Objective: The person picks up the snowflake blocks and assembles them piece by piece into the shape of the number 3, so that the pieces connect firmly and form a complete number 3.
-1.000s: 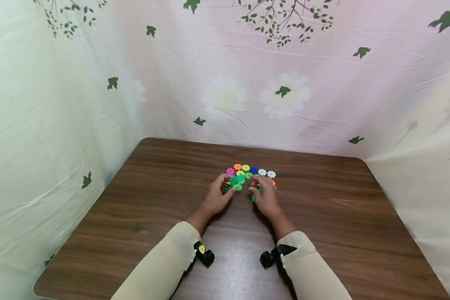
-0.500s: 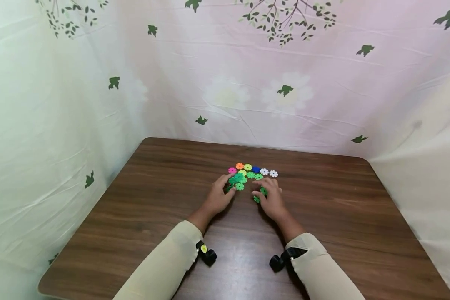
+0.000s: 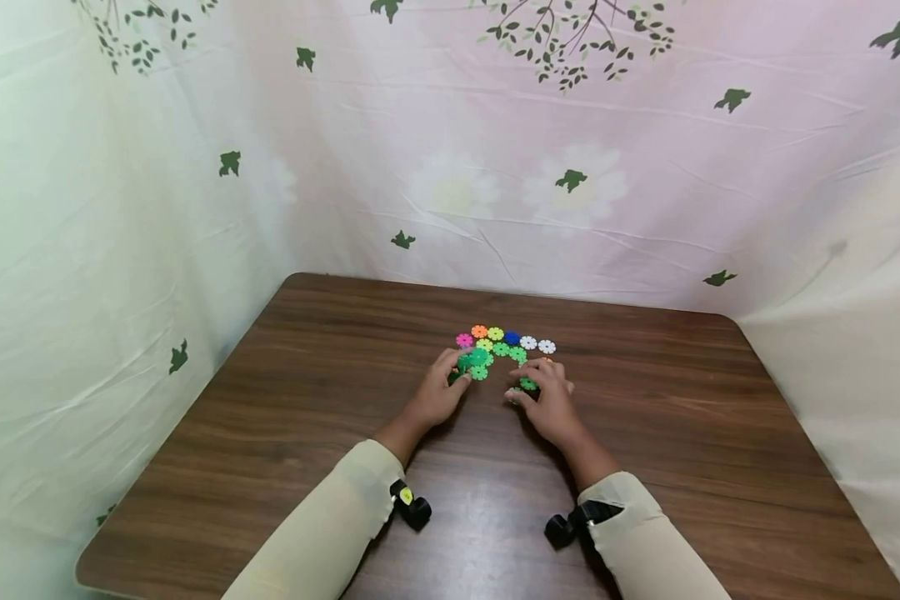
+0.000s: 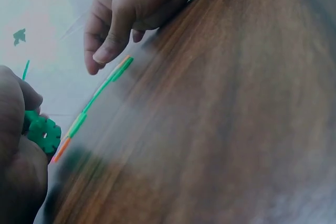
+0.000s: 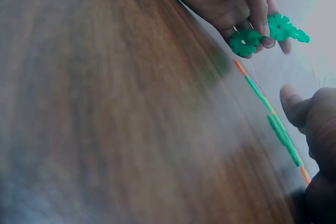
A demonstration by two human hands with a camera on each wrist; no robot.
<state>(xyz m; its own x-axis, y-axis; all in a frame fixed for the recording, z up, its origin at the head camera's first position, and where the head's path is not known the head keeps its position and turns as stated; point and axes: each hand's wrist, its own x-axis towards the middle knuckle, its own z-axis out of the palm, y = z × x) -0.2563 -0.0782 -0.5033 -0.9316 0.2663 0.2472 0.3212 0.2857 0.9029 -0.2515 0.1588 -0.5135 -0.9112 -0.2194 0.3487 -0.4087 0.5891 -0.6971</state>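
Interlocking flower-shaped plastic discs lie in an arch on the table. My left hand (image 3: 437, 392) pinches several joined green discs (image 3: 474, 359) above the arch's left side; the left wrist view shows one of these green discs (image 4: 44, 135) between finger and thumb. My right hand (image 3: 549, 407) hovers low over the arch's right end, fingers bent loosely, thumb apart from them. Under its fingers a green disc (image 3: 528, 383) shows partly. In the left wrist view the right hand (image 4: 126, 14) appears just above the flat discs, nothing visible in its grasp.
Orange (image 3: 479, 332), pink (image 3: 463, 341), blue (image 3: 512, 338) and white discs (image 3: 547, 347) form the arch's outer row. Brown wooden table (image 3: 330, 367) extends around them. A patterned cloth (image 3: 450, 150) hangs behind the table's far edge.
My right hand has shifted right and slightly toward me, its thumb now covering the lowest green disc. The left hand keeps its green discs nearly still.
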